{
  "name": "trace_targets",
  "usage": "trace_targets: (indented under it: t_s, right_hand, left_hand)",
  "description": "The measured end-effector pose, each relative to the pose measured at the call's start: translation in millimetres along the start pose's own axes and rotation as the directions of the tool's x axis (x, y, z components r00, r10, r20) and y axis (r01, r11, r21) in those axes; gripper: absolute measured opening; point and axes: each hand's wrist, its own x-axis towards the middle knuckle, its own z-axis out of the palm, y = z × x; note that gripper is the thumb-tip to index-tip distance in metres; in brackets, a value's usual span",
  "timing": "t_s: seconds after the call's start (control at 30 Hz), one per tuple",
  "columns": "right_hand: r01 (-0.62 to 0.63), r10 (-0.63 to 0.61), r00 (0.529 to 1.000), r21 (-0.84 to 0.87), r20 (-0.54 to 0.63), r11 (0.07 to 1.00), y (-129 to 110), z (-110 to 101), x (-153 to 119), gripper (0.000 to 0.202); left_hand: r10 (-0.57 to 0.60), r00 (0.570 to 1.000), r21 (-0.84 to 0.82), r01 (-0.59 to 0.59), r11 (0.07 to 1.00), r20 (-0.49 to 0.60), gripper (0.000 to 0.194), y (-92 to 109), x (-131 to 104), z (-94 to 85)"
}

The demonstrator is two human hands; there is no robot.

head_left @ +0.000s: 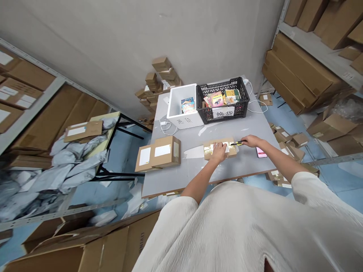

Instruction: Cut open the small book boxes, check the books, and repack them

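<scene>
The left hand (218, 152) presses, fingers somewhat spread, on one taped parcel (208, 149); the right hand (249, 141) pinches one cutter (238, 143) at its right end. The parcel lies near the front edge of the counter (176, 178). Rightward rests one phone (261, 152); two cartons (168, 151) touch at the left edge, open room between them and the parcel. Behind, one white box (184, 121) adjoins one black crate (208, 116).
</scene>
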Motion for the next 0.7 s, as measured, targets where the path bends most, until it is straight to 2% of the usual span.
trace_targets:
  t_s: [0.13,0.27,0.5,0.6,0.7]
  right_hand:
    - [-0.05,0.007,0.987,0.265,0.16,0.963,9,9,-13,0.043]
    - [-0.086,0.017,0.985,0.407,0.17,0.91,18,22,-27,0.05]
    - [-0.11,0.074,0.993,0.458,0.097,0.882,17,29,-43,0.053]
    - [-0.157,0.121,0.987,0.431,0.11,0.889,20,31,-49,0.051]
    - [-0.166,0.115,0.984,0.469,0.136,0.868,28,36,-53,0.049]
  left_hand:
    - [-0.001,1.0,-0.023,0.0,1.0,-0.005,0.067,-1,2,0.1]
    - [-0.002,1.0,-0.033,0.002,0.999,0.004,0.067,-3,3,1.9]
    - [0.009,1.0,-0.058,-0.01,0.998,-0.014,0.069,-5,5,2.5]
    - [0.006,1.0,-0.052,-0.007,0.999,-0.02,0.067,-4,5,0.7]
    - [0.011,1.0,-0.043,-0.011,0.999,-0.004,0.068,-4,4,-2.3]
